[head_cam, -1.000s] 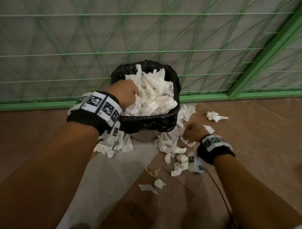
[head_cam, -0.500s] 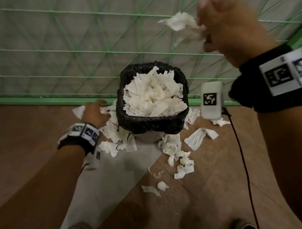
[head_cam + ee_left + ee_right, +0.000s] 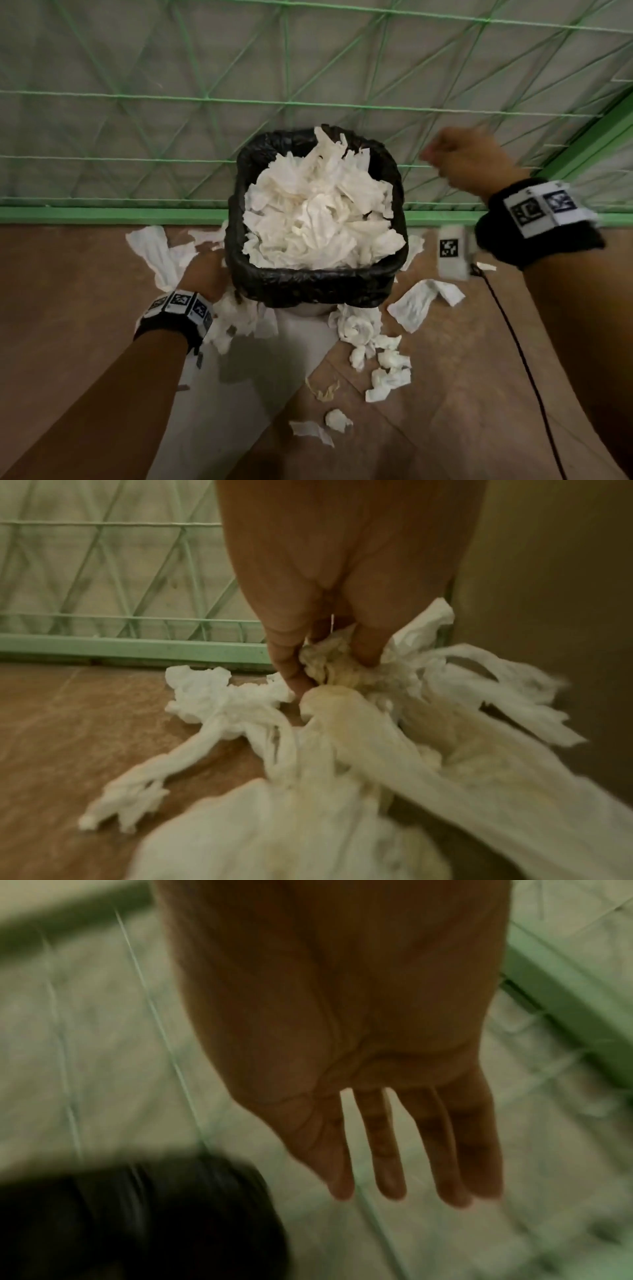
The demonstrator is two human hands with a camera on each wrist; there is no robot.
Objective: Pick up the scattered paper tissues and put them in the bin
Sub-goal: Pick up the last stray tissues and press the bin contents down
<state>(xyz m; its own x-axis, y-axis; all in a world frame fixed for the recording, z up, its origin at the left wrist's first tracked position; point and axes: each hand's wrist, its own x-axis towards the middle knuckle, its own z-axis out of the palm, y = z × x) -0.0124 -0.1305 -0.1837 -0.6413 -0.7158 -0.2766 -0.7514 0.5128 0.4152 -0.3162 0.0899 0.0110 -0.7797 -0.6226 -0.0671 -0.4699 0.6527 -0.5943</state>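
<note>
A bin lined with a black bag (image 3: 308, 284) stands on the floor against the green mesh fence, heaped with white tissues (image 3: 318, 212). My left hand (image 3: 205, 274) is down at the bin's left foot, and in the left wrist view its fingers (image 3: 291, 647) pinch a crumpled bunch of tissue (image 3: 329, 664) lying on the floor. My right hand (image 3: 462, 161) is raised to the right of the bin; the right wrist view shows its fingers (image 3: 387, 1150) straight and spread, holding nothing. The bin's dark rim (image 3: 137, 1218) sits below that hand.
More tissues lie on the brown floor: a flat one (image 3: 421, 305) right of the bin, a crumpled cluster (image 3: 373, 346) in front, small scraps (image 3: 335, 419) nearer me, and a long piece (image 3: 154, 253) at the left. A black cable (image 3: 524, 359) hangs from my right wrist.
My right hand, which held a tissue high above the bin, has dropped lower to the bin's right and is now empty. My left hand has closed on tissues beside the bin.
</note>
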